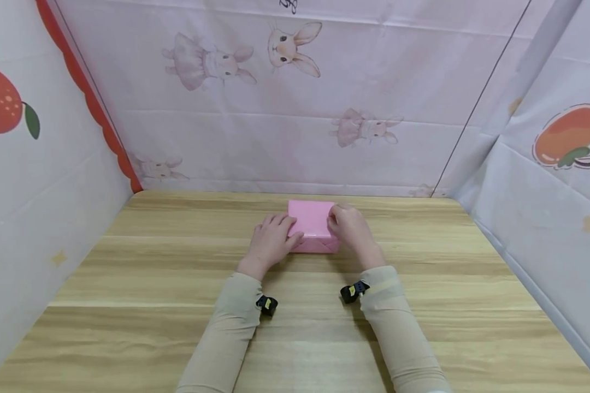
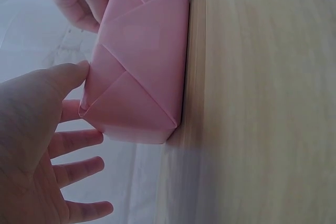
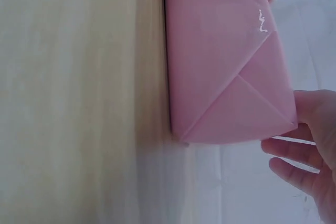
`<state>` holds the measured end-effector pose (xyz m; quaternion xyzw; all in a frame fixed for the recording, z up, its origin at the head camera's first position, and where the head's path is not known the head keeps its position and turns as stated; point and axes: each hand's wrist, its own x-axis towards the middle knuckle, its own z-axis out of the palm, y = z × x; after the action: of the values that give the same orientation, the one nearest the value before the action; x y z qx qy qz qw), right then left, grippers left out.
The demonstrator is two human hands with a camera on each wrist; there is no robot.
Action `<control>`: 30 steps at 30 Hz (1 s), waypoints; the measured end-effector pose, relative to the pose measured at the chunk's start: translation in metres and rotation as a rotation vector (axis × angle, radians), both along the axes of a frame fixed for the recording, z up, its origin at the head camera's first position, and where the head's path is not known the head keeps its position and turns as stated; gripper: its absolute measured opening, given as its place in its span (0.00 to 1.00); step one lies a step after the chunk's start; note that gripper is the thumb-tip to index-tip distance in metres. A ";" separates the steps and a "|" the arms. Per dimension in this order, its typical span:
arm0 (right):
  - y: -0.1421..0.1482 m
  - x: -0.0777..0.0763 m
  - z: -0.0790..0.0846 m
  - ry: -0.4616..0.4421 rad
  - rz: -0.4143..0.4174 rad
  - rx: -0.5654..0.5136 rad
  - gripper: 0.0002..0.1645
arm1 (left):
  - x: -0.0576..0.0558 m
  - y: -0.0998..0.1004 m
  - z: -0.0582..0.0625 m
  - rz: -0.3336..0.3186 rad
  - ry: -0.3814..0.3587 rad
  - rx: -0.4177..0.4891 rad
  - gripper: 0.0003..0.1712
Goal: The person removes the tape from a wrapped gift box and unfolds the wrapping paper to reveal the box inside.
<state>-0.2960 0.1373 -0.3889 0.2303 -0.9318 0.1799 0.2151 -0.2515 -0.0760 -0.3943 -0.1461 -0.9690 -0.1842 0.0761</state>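
Observation:
A box wrapped in pink paper [image 1: 311, 218] sits flat on the wooden table, its front end [image 2: 139, 51] showing crossed diagonal folds. My left hand [image 1: 271, 238] lies at the box's left edge. In the left wrist view its thumb [image 2: 71, 77] touches the upper edge, while the other fingers are spread and fairly straight. At the upper right edge, my right hand [image 1: 351, 226] has curled fingers and pinches the paper-covered edge between thumb and forefinger. The right wrist view shows the right hand's fingers [image 3: 294, 153] around the box's corner, partly hidden behind it.
The wood-grain table [image 1: 152, 305] runs back to a cloth backdrop [image 1: 275, 136] printed with rabbits. White cloth walls with fruit prints stand at the left [image 1: 44, 180] and right [image 1: 536, 207]. Each sleeve cuff bears a small black wrist camera [image 1: 267, 305].

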 end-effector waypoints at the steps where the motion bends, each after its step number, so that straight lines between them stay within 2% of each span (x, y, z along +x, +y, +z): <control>1: 0.000 0.000 0.000 0.007 0.003 0.003 0.04 | 0.000 0.000 0.000 0.001 -0.003 0.000 0.31; 7: -0.001 -0.003 -0.005 0.066 -0.002 -0.003 0.04 | -0.001 0.000 -0.003 0.004 -0.005 0.002 0.32; 10: -0.001 -0.003 -0.006 0.058 -0.024 -0.020 0.04 | -0.002 0.000 -0.003 0.004 -0.003 -0.003 0.31; 19: 0.002 -0.004 -0.008 -0.101 -0.135 -0.122 0.06 | -0.001 0.001 -0.001 0.004 -0.029 -0.002 0.31; 27: 0.012 -0.007 -0.009 -0.263 -0.172 -0.247 0.07 | -0.001 0.001 -0.003 0.005 -0.027 0.008 0.32; 30: 0.017 -0.008 -0.010 -0.296 -0.198 -0.264 0.06 | -0.001 0.001 -0.003 0.001 -0.018 0.009 0.32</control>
<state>-0.3041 0.1545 -0.3989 0.0788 -0.9397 0.3100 0.1209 -0.2527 -0.0751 -0.3972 -0.1434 -0.9689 -0.1900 0.0680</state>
